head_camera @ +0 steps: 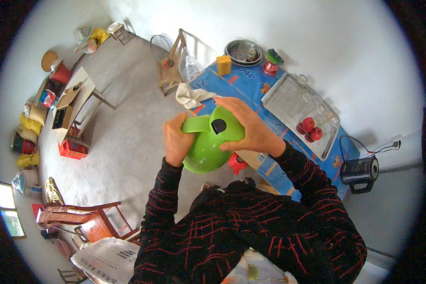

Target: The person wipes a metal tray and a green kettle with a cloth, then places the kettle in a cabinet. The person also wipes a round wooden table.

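A green plastic vacuum jug (207, 152) with a black button on its top is held up in front of me, off the table. My left hand (177, 136) is closed around its handle. My right hand (246, 124) grips the top part of the jug from the other side, fingers over the rim and thumb below. A crumpled white cloth (191, 96) lies on the near left corner of the blue-covered table (248, 83), just beyond the hands. Below the jug, a red object (237, 163), perhaps another jug, shows partly beside the table edge.
On the table are a clear tray (287, 97) with glasses and red fruit (308, 125), a round metal tray (243, 52), a yellow box (224, 65) and a black electric appliance (360, 171) by the wall socket. A wooden chair (170, 69) stands past the table's corner.
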Demonstrator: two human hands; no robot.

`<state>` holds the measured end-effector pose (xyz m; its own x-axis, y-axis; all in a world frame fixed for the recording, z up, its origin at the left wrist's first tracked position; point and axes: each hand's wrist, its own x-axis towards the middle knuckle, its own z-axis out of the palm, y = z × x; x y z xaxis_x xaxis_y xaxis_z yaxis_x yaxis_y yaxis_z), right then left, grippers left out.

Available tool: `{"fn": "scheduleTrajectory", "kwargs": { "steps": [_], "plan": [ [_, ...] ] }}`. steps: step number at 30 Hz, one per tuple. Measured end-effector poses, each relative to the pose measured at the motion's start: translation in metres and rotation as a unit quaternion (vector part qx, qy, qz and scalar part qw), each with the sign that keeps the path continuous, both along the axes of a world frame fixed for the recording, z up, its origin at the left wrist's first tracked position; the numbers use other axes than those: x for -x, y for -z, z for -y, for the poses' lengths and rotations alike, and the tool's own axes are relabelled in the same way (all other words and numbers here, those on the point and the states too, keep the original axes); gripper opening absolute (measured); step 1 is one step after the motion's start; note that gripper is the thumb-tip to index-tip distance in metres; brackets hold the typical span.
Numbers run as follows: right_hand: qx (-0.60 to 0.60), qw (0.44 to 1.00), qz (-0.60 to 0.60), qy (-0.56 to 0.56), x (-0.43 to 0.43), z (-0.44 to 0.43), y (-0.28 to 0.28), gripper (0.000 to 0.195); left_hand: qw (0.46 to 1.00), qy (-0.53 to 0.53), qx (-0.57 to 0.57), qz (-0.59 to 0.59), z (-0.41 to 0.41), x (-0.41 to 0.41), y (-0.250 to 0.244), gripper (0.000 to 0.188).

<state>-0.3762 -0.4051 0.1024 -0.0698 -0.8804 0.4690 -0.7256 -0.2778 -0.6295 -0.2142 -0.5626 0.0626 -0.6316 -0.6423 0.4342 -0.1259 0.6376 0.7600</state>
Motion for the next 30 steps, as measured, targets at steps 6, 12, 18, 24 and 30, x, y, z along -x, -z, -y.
{"fn": "scheduleTrajectory", "kwargs": {
  "steps": [6,12,18,24,30],
  "plan": [
    [-0.012,0.997,0.032,0.064,0.001,0.001,0.02,0.093,0.995,-0.059,0.085,-0.009,-0.009,0.009,0.016,0.025],
    [0.01,0.992,0.067,0.11,0.031,-0.017,0.045,0.097,0.994,-0.042,0.1,-0.028,-0.01,0.016,0.046,0.026],
    [-0.11,0.892,0.207,0.386,0.135,-0.108,0.172,0.068,0.992,-0.126,0.006,0.014,0.005,-0.023,0.072,0.025],
    [-0.253,0.864,-0.04,0.434,0.057,-0.144,0.309,0.044,0.971,-0.231,-0.053,0.03,0.016,-0.053,0.095,0.025],
    [-0.346,0.818,-0.085,0.451,0.046,-0.135,0.343,0.027,0.946,-0.237,-0.22,0.002,0.017,-0.063,0.093,0.018]
  ]
}}
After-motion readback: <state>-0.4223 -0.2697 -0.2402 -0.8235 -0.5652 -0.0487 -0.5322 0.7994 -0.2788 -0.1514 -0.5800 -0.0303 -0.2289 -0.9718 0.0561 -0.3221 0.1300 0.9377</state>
